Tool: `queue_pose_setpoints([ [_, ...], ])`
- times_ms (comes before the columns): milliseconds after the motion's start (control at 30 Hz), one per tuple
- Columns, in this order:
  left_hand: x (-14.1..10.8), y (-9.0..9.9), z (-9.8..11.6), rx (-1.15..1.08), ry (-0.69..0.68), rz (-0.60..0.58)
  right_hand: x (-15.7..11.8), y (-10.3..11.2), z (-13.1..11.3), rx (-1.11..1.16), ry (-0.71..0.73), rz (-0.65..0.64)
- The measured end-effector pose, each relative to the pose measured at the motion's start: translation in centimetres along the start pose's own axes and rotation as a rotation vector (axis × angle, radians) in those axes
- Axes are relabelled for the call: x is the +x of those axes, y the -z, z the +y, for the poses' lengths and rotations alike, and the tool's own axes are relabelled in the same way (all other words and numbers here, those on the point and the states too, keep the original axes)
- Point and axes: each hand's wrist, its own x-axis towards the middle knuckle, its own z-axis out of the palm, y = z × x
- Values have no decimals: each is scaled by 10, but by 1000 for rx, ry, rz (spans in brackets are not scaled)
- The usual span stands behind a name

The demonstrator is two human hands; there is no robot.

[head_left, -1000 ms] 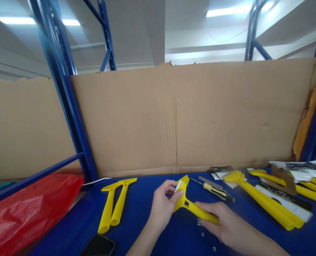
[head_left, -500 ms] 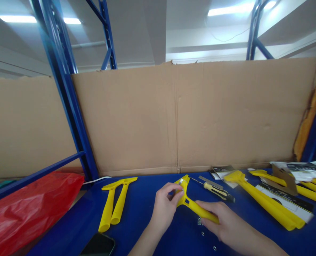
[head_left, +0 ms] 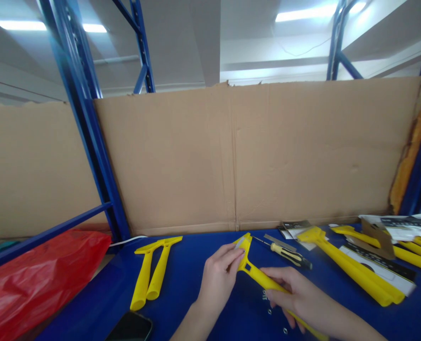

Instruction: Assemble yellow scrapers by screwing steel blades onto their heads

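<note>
A yellow scraper (head_left: pixel 258 276) lies slantwise between my hands, its wide head pointing away from me. My left hand (head_left: pixel 219 277) is closed at the left side of the head, fingertips pressed to it beside a thin pale strip; anything smaller under the fingers is hidden. My right hand (head_left: pixel 293 291) grips the handle, and the handle's end shows below the palm. Several small metal nuts (head_left: pixel 285 331) lie on the blue table (head_left: pixel 192 265) by my right hand. A screwdriver (head_left: pixel 290 255) with a cream and black handle rests behind it, near a flat metal blade (head_left: pixel 279 242).
Two yellow scrapers (head_left: pixel 158 272) lie at the left, a black phone (head_left: pixel 134 327) in front of them. More yellow scrapers (head_left: pixel 355 267) and printed packaging (head_left: pixel 404 279) cover the right side. Cardboard (head_left: pixel 174 161) walls off the back. A red plastic sheet (head_left: pixel 47 284) is at far left.
My right hand's fingers have loosened and shifted on the handle, and more of its lower end now shows. My left fingers have closed flatter over the scraper's head.
</note>
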Motion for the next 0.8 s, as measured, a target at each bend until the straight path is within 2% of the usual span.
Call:
queue_pose_setpoints([
  [233, -5, 12, 8, 456, -216, -308, 0, 9, -8, 158, -66, -40],
  [367, -2, 12, 8, 643, -251, -345, -5, 12, -9, 241, -70, -84],
  [433, -2, 10, 7, 653, -228, -348, -8, 15, -10, 352, -45, -104],
  [500, -2, 7, 6, 559, -186, -333, -10, 18, -12, 466, -6, -131],
  [567, -3, 3, 5, 367, -111, -278, -8, 21, -12, 547, 34, -129],
  [633, -3, -3, 4, 138, 29, -208, -3, 23, -7, 530, 65, -27],
  [700, -3, -9, 3, -77, 229, -158, 4, 22, 2, 323, 81, 149],
  [767, -2, -13, 1, -264, 425, -120, 11, 21, 12, -49, 134, 250],
  [800, -1, -15, 0, -342, 501, -104, 13, 20, 17, -212, 159, 253],
])
